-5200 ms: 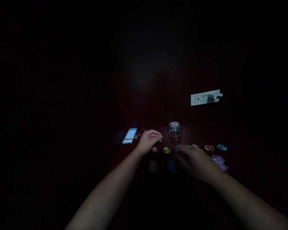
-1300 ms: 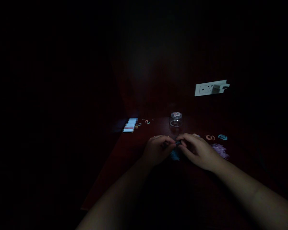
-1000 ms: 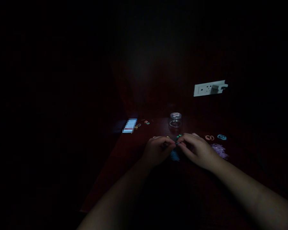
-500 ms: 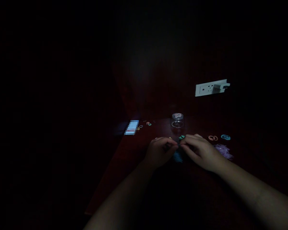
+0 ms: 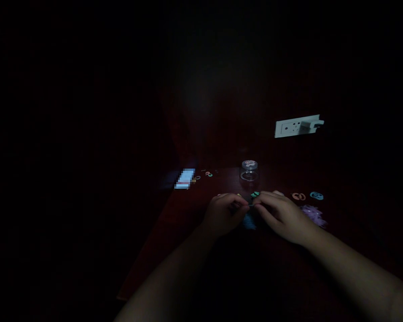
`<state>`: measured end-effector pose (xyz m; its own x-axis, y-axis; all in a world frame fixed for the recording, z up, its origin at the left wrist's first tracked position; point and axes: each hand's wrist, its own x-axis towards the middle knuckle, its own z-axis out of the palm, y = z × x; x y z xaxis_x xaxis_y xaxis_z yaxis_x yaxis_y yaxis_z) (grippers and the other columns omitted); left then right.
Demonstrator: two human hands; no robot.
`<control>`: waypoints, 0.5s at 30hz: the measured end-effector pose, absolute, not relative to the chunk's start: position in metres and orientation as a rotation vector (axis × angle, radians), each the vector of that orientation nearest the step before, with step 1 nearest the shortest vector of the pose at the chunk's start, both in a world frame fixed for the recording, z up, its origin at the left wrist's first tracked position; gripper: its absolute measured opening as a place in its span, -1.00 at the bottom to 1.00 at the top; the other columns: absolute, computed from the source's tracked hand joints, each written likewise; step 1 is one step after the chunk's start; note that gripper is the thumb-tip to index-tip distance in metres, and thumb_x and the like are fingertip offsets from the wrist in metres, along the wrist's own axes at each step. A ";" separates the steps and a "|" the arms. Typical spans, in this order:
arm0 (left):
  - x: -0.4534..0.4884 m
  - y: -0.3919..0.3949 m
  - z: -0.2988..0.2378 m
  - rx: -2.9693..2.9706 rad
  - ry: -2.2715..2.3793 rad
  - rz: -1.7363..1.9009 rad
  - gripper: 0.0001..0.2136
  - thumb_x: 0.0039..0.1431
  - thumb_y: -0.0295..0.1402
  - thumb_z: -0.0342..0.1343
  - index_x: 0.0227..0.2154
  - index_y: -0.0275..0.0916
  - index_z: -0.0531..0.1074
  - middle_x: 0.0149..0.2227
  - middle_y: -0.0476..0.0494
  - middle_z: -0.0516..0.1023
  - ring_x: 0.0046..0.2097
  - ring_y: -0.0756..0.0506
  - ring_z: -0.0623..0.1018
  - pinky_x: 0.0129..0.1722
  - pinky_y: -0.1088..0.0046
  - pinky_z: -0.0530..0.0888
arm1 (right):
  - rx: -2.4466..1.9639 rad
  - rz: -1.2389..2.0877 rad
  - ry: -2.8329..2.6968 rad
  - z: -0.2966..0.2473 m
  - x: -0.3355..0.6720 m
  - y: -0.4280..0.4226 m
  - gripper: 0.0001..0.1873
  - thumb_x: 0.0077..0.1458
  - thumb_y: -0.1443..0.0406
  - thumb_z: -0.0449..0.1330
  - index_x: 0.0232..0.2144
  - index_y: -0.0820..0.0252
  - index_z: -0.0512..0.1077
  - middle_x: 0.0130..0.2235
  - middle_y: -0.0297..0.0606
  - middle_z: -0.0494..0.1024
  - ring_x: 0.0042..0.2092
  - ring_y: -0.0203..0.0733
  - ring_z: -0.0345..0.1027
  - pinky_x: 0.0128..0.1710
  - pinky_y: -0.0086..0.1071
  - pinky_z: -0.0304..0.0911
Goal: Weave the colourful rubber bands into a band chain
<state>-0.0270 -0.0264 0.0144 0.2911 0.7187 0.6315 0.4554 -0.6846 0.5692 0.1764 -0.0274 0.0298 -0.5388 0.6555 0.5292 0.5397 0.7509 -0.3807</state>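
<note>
The scene is very dark. My left hand (image 5: pixel 224 213) and my right hand (image 5: pixel 279 213) meet fingertip to fingertip over a dark red table (image 5: pixel 174 232), both pinched on a small dark piece I cannot make out. A blue tuft (image 5: pixel 249 222) lies just below the fingertips. A small green ring (image 5: pixel 255 195) sits just behind my right hand. A small clear glass jar (image 5: pixel 249 170) stands on the table farther back.
Orange rings (image 5: pixel 298 196), a blue ring (image 5: pixel 316 196) and a purple tuft (image 5: pixel 314 214) lie to the right. Tiny rings (image 5: pixel 207 174) and a lit, blurred screen (image 5: pixel 184 179) are at the back left. A white wall socket with a plug (image 5: pixel 298 126) is above right.
Five seconds ago my hands were apart, the left near the back rings, the right over the table. They came together and have stayed pinched almost unmoved for the last second.
</note>
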 end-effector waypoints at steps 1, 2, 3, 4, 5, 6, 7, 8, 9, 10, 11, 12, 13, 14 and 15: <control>-0.027 -0.027 0.015 2.283 1.071 1.343 -0.93 0.13 -0.34 0.21 -0.36 -0.22 0.53 -0.39 -0.04 0.61 -0.40 0.01 0.53 -0.32 0.50 0.47 | -0.897 0.224 -2.269 0.030 0.176 -0.027 -0.87 0.26 0.30 0.04 -0.30 0.14 0.38 -0.38 -0.33 0.46 -0.34 -0.20 0.30 -0.25 -0.27 0.11; -0.027 -0.027 0.015 2.283 1.069 1.343 -0.93 0.13 -0.34 0.21 -0.37 -0.22 0.53 -0.39 -0.04 0.61 -0.40 0.01 0.53 -0.32 0.50 0.47 | -0.903 0.226 -2.261 0.029 0.176 -0.027 -0.91 0.23 0.29 0.08 -0.27 0.13 0.38 -0.38 -0.33 0.45 -0.34 -0.20 0.30 -0.26 -0.28 0.12; -0.026 -0.027 0.016 2.283 1.067 1.344 -0.93 0.13 -0.34 0.21 -0.37 -0.22 0.53 -0.40 -0.04 0.61 -0.40 0.02 0.53 -0.33 0.50 0.47 | -0.909 0.227 -2.250 0.029 0.177 -0.027 -0.92 0.21 0.29 0.11 -0.25 0.13 0.38 -0.39 -0.34 0.45 -0.35 -0.19 0.30 -0.27 -0.29 0.12; -0.026 -0.028 0.016 2.284 1.065 1.348 -0.93 0.12 -0.34 0.21 -0.38 -0.22 0.53 -0.40 -0.04 0.61 -0.41 0.02 0.53 -0.34 0.51 0.47 | -0.912 0.229 -2.242 0.028 0.177 -0.027 -0.91 0.19 0.28 0.14 -0.23 0.13 0.37 -0.40 -0.35 0.43 -0.35 -0.20 0.30 -0.28 -0.29 0.13; -0.026 -0.028 0.016 2.283 1.066 1.353 -0.93 0.12 -0.35 0.22 -0.38 -0.22 0.53 -0.41 -0.04 0.61 -0.41 0.02 0.52 -0.35 0.51 0.47 | -0.912 0.232 -2.236 0.028 0.177 -0.027 -0.90 0.17 0.28 0.15 -0.23 0.13 0.37 -0.40 -0.36 0.43 -0.36 -0.20 0.29 -0.28 -0.30 0.13; -0.026 -0.028 0.017 2.283 1.068 1.355 -0.94 0.11 -0.35 0.22 -0.39 -0.22 0.53 -0.41 -0.04 0.61 -0.41 0.02 0.52 -0.36 0.51 0.47 | -0.910 0.235 -2.232 0.027 0.177 -0.027 -0.90 0.17 0.28 0.15 -0.23 0.13 0.36 -0.41 -0.37 0.42 -0.36 -0.21 0.28 -0.29 -0.30 0.13; -0.026 -0.028 0.017 2.283 1.070 1.356 -0.93 0.11 -0.34 0.22 -0.39 -0.21 0.53 -0.42 -0.04 0.60 -0.42 0.02 0.52 -0.37 0.51 0.46 | -0.906 0.236 -2.233 0.027 0.177 -0.026 -0.93 0.19 0.28 0.14 -0.25 0.13 0.36 -0.42 -0.37 0.42 -0.37 -0.21 0.28 -0.29 -0.31 0.13; -0.026 -0.028 0.017 2.284 1.070 1.357 -0.93 0.11 -0.34 0.21 -0.39 -0.21 0.53 -0.42 -0.04 0.60 -0.42 0.02 0.52 -0.37 0.52 0.46 | -0.903 0.233 -2.231 0.027 0.177 -0.026 -0.95 0.20 0.28 0.13 -0.28 0.13 0.37 -0.42 -0.37 0.41 -0.37 -0.22 0.27 -0.29 -0.31 0.12; -0.026 -0.028 0.017 2.285 1.068 1.360 -0.93 0.12 -0.33 0.21 -0.40 -0.22 0.53 -0.43 -0.04 0.60 -0.42 0.02 0.52 -0.38 0.52 0.45 | -0.899 0.227 -2.231 0.026 0.177 -0.026 -0.94 0.21 0.29 0.11 -0.30 0.13 0.37 -0.42 -0.36 0.42 -0.37 -0.22 0.26 -0.30 -0.31 0.12; -0.026 -0.028 0.017 2.287 1.064 1.363 -0.92 0.12 -0.33 0.21 -0.40 -0.22 0.53 -0.43 -0.04 0.59 -0.43 0.02 0.52 -0.39 0.52 0.45 | -0.895 0.219 -2.229 0.026 0.177 -0.025 -0.92 0.23 0.29 0.09 -0.32 0.13 0.37 -0.42 -0.36 0.42 -0.37 -0.22 0.26 -0.29 -0.31 0.11; -0.026 -0.027 0.017 2.293 1.059 1.360 -0.92 0.12 -0.32 0.22 -0.39 -0.22 0.53 -0.43 -0.03 0.59 -0.43 0.02 0.52 -0.39 0.52 0.45 | -0.891 0.211 -2.228 0.026 0.177 -0.025 -0.90 0.23 0.29 0.08 -0.33 0.14 0.37 -0.42 -0.35 0.43 -0.37 -0.22 0.26 -0.29 -0.31 0.11; -0.026 -0.027 0.016 2.298 1.052 1.358 -0.92 0.11 -0.32 0.22 -0.39 -0.22 0.53 -0.43 -0.03 0.59 -0.43 0.02 0.52 -0.39 0.52 0.45 | -0.885 0.206 -2.229 0.027 0.177 -0.025 -0.89 0.24 0.29 0.08 -0.34 0.14 0.37 -0.42 -0.35 0.43 -0.37 -0.22 0.26 -0.28 -0.31 0.11; -0.027 -0.027 0.016 2.300 1.046 1.358 -0.92 0.11 -0.33 0.22 -0.39 -0.22 0.53 -0.43 -0.03 0.59 -0.43 0.02 0.52 -0.40 0.52 0.45 | -0.880 0.202 -2.230 0.027 0.177 -0.025 -0.88 0.24 0.30 0.08 -0.35 0.14 0.37 -0.41 -0.34 0.44 -0.37 -0.23 0.26 -0.28 -0.30 0.11; -0.027 -0.027 0.016 2.302 1.041 1.356 -0.92 0.11 -0.33 0.22 -0.39 -0.22 0.53 -0.43 -0.04 0.59 -0.43 0.02 0.52 -0.39 0.52 0.45 | -0.878 0.200 -2.232 0.027 0.177 -0.025 -0.88 0.24 0.30 0.08 -0.35 0.14 0.37 -0.41 -0.34 0.44 -0.37 -0.23 0.26 -0.27 -0.30 0.11; -0.027 -0.027 0.016 2.303 1.039 1.355 -0.92 0.11 -0.33 0.23 -0.39 -0.23 0.53 -0.43 -0.04 0.60 -0.43 0.02 0.52 -0.39 0.52 0.45 | -0.880 0.196 -2.233 0.028 0.177 -0.026 -0.87 0.24 0.30 0.08 -0.36 0.15 0.37 -0.42 -0.34 0.43 -0.37 -0.23 0.26 -0.27 -0.30 0.10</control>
<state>-0.0271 -0.0273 0.0157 0.3036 0.6997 0.6467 0.4431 -0.7045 0.5543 0.1768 -0.0255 0.0279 -0.5103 0.6450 0.5689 0.5357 0.7559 -0.3764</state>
